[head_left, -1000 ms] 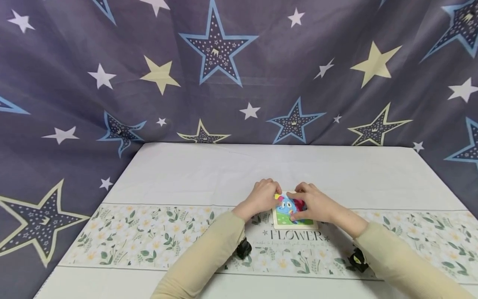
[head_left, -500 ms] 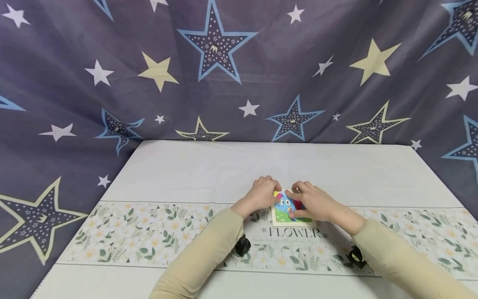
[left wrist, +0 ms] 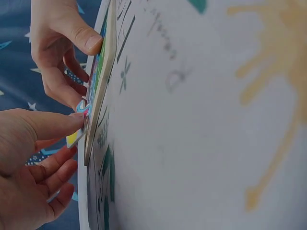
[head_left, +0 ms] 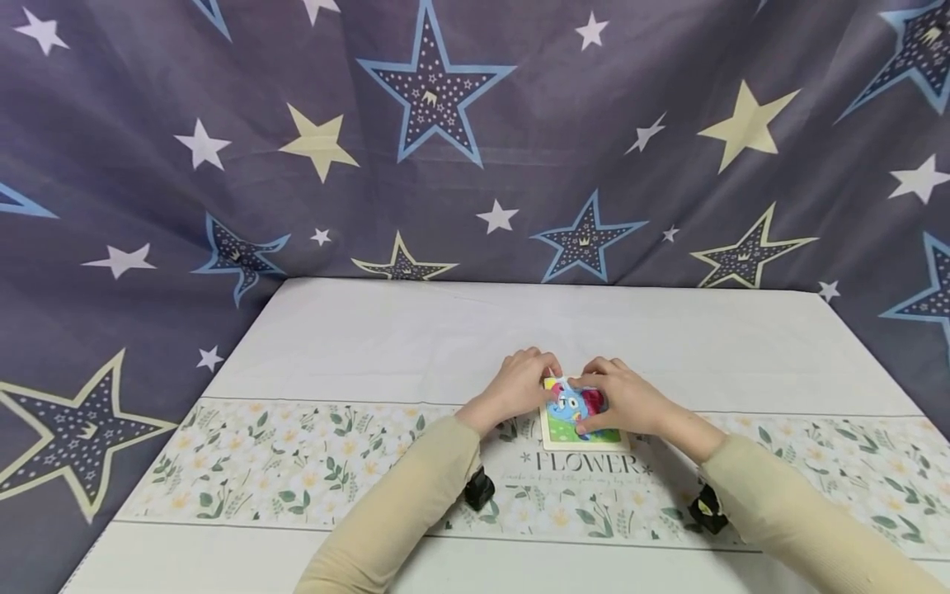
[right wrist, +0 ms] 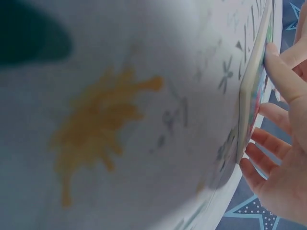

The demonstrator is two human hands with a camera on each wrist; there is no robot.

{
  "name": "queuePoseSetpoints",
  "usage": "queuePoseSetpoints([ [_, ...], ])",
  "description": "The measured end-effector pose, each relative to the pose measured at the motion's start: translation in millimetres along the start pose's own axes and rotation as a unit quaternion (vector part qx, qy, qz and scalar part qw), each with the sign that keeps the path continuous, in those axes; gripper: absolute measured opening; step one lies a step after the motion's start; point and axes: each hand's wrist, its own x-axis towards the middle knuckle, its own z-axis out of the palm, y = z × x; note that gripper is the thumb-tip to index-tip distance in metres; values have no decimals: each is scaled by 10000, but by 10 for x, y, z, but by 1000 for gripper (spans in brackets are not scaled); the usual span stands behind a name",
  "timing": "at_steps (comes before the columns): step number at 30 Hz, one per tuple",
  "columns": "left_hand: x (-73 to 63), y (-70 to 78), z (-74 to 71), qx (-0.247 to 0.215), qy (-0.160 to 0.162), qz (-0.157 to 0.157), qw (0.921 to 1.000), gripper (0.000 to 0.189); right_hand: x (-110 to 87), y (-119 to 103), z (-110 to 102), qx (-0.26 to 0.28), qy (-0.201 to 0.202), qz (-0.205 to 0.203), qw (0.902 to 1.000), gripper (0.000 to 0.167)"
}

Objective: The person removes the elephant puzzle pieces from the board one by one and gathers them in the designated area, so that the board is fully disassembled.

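Observation:
A square jigsaw puzzle board (head_left: 586, 439) lies on the table, its picture a blue cartoon elephant with a red ear on green ground. At its upper left corner my left hand (head_left: 515, 384) pinches a puzzle piece (left wrist: 74, 137) between thumb and fingers. That piece, yellow with some blue, stands tilted against the board in the left wrist view. My right hand (head_left: 631, 404) rests on the board's right side, thumb on the picture and the other fingers fairly straight at the face and edge. It covers part of the elephant.
A white tablecloth (head_left: 416, 330) carries a floral band (head_left: 297, 470) with the word FLOWER below the board. A dark curtain with stars (head_left: 460, 198) hangs behind the table. Black wrist cameras (head_left: 479, 489) sit under both sleeves.
The piece at the upper left of the puzzle has tilted up in my left fingers, hiding part of the elephant's eye. My right hand stays nearly where it was.

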Motion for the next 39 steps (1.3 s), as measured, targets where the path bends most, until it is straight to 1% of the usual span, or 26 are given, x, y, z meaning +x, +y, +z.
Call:
queuePoseSetpoints([
  [5,3,-29,-17,-113,125,82,9998,20,33,4,2,127,-38,158,9998,71],
  [10,-9,-58,-24,-252,199,26,9995,18,36,12,10,257,-73,236,9994,73],
  [15,-25,-69,-30,-384,147,-65,9991,17,27,19,26,272,-65,202,9994,78],
  [21,-31,-79,-41,-461,93,15,9989,17,15,22,26,303,-99,220,9993,79],
  [26,-45,-89,-45,-478,127,41,9988,16,12,18,19,343,-83,176,9992,77],
  [32,-51,-103,-37,-495,167,0,9986,16,17,12,28,362,-80,198,9991,78],
  [36,-47,-119,-40,-691,156,-38,9975,16,16,22,34,333,-70,262,9991,78],
  [39,-46,-134,-48,-891,204,-59,9958,15,12,31,34,319,-53,305,9990,78],
])
